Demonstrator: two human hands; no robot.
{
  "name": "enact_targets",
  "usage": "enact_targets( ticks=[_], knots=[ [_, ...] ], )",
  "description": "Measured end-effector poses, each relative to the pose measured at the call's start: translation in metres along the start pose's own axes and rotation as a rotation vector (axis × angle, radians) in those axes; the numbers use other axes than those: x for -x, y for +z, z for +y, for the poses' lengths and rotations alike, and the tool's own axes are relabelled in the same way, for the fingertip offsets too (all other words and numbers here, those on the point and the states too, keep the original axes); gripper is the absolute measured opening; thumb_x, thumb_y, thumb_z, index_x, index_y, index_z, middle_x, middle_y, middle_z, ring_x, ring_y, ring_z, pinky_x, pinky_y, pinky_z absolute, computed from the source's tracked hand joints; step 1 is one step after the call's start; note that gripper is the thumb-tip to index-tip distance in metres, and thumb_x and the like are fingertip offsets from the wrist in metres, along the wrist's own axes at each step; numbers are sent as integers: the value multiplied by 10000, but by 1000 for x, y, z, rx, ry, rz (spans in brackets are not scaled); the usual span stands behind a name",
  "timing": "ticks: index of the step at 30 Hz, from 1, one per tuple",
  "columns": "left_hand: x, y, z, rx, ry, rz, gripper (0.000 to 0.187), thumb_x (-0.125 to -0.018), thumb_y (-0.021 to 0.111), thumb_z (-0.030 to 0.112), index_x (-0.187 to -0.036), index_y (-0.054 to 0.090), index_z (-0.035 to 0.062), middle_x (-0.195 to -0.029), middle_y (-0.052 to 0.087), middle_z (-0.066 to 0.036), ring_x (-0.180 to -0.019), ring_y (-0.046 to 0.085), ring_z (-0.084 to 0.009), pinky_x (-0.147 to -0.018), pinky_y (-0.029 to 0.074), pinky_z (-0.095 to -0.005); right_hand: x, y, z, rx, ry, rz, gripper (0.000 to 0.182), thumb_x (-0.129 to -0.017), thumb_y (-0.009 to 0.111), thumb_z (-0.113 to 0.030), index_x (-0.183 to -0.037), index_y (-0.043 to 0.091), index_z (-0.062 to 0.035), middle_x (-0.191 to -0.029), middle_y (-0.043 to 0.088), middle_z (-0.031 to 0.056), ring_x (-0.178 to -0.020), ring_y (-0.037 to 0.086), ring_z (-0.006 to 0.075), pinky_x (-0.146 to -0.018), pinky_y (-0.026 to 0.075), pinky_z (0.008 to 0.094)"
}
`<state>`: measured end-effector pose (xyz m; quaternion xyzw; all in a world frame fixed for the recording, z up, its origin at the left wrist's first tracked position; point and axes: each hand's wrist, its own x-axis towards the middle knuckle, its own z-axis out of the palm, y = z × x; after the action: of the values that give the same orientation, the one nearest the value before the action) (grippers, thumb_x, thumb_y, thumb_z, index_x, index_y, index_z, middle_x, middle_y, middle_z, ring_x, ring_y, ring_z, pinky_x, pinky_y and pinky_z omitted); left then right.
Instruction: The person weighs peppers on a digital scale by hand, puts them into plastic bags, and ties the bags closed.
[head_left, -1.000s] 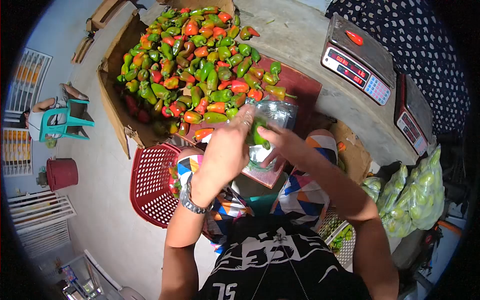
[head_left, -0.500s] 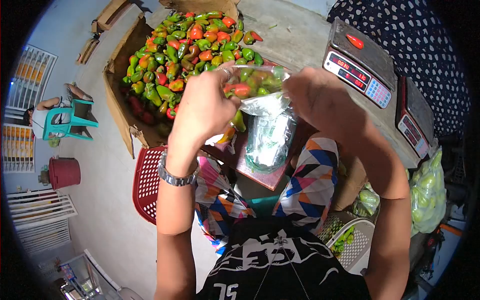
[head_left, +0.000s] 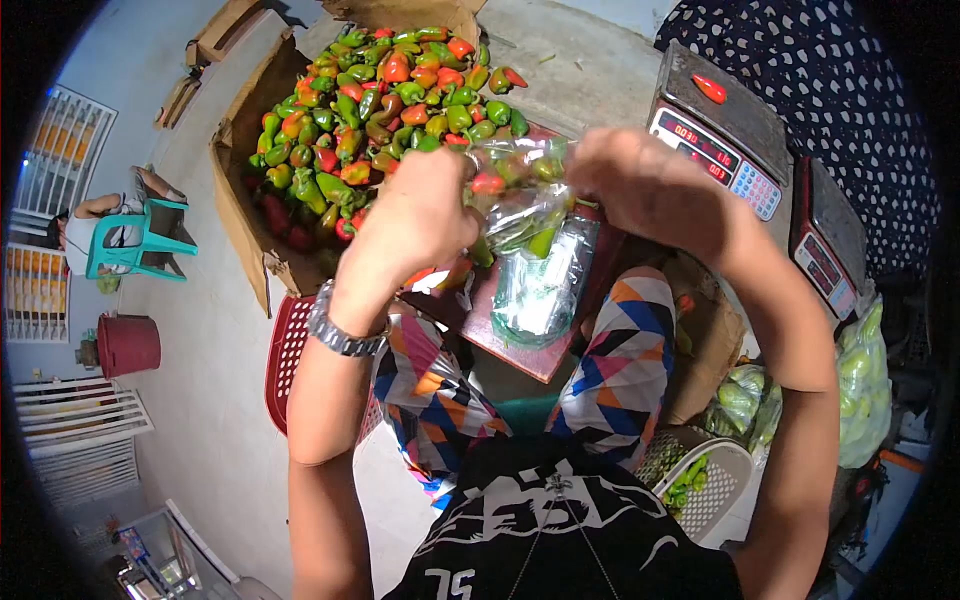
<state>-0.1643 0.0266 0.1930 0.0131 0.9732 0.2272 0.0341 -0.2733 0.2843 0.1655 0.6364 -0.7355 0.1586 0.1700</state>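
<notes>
A clear plastic bag (head_left: 525,212) is stretched between my two hands above a small reddish-brown table. My left hand (head_left: 425,205), with a metal watch at the wrist, is closed on the bag's left side. On the other side, my right hand (head_left: 640,180) grips the bag too, its fingers slightly blurred. Red and green peppers show through the film. Below lies a stack of clear plastic bags (head_left: 545,290) on the table (head_left: 510,355). Beyond my left hand, a heap of red and green peppers (head_left: 350,120) fills an opened cardboard box (head_left: 232,190).
A digital scale (head_left: 715,155) at upper right carries one red pepper (head_left: 709,89); a second scale (head_left: 828,265) stands beside it. Bagged green produce (head_left: 862,385) and a pale basket (head_left: 725,490) lie at right. A red basket (head_left: 288,365) is at left. Farther off, a person sits on a green chair (head_left: 160,240).
The bag has crumpled and sagged lower between my hands. My left forearm has shifted slightly left and my right forearm slightly right.
</notes>
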Motion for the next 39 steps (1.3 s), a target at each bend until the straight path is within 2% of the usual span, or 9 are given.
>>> enact_targets(
  ticks=[1, 3, 12, 15, 18, 21, 25, 31, 39],
  knots=[
    [-1, 2, 0, -35, -31, 0, 331, -750, 710, 59, -1071, 762, -6, -925, 701, -307, -929, 707, -458, -853, 581, -492, 8, 14, -1, -5, -17, 31, 289, -794, 703, -58, -1010, 511, -60, -838, 570, 117, -760, 633, 346, -703, 538, 417],
    [3, -9, 2, 83, -17, 62, 393, -734, 682, 9, -1120, 751, -5, -928, 691, -321, -929, 703, -458, -845, 573, -501, 8, 22, 8, -47, -24, 81, 352, -772, 709, -16, -1083, 548, -50, -877, 582, 133, -780, 639, 336, -712, 543, 410],
    [6, -8, 12, 129, -94, 70, 558, -753, 716, 16, -1310, 704, 38, -782, 702, -236, -722, 740, -300, -728, 571, -405, -1, 11, 7, -334, 142, 154, 178, -762, 744, 60, -916, 671, 10, -893, 690, 119, -808, 673, 336, -686, 553, 397],
    [-4, 2, -1, 155, -74, 149, 665, -731, 755, -15, -1386, 667, 58, -637, 533, -104, -587, 531, -123, -592, 471, -327, 2, 14, 10, -334, 152, 153, 144, -769, 727, 45, -898, 680, -1, -862, 693, 127, -833, 674, 325, -715, 560, 395],
    [-7, 6, 12, 84, -129, 38, 590, -731, 704, -25, -1320, 689, 15, -798, 697, -248, -725, 738, -319, -736, 579, -406, 12, 19, 10, -475, 158, 41, 194, -733, 687, 79, -912, 685, 4, -962, 713, 116, -911, 690, 332, -808, 578, 402],
    [0, 16, 14, 166, -41, 92, 610, -726, 693, -43, -1332, 679, 17, -828, 701, -256, -700, 728, -311, -724, 579, -401, 21, 8, 11, -595, 203, 158, 178, -798, 629, 62, -950, 702, 5, -1036, 740, 110, -946, 710, 281, -832, 582, 367],
    [6, 11, 18, 270, -97, 27, 641, -728, 684, -37, -1363, 666, 55, -949, 718, -223, -657, 704, -275, -675, 565, -380, 68, 7, 137, -100, 650, 303, 161, -930, 703, -122, -1064, 726, -35, -1164, 725, 87, -969, 707, 204, -846, 552, 329],
    [2, 3, 16, 461, -244, 20, 635, -730, 680, -87, -1360, 651, -11, -1282, 735, -139, -574, 582, -91, -581, 513, -282, 196, 19, 341, 481, 1049, 99, 503, -803, 706, -292, -1294, 704, -183, -1275, 683, 196, -1249, 625, 384, -1067, 492, 436],
    [-6, -15, 24, 338, -135, -41, 628, -721, 706, -147, -1343, 642, -80, -1406, 656, -226, -1028, 669, -114, -750, 525, -267, 226, 54, 380, 74, 1126, -228, 561, -842, 759, -264, -1385, 651, -174, -1265, 732, 159, -1159, 695, 351, -999, 525, 406]
  ],
)
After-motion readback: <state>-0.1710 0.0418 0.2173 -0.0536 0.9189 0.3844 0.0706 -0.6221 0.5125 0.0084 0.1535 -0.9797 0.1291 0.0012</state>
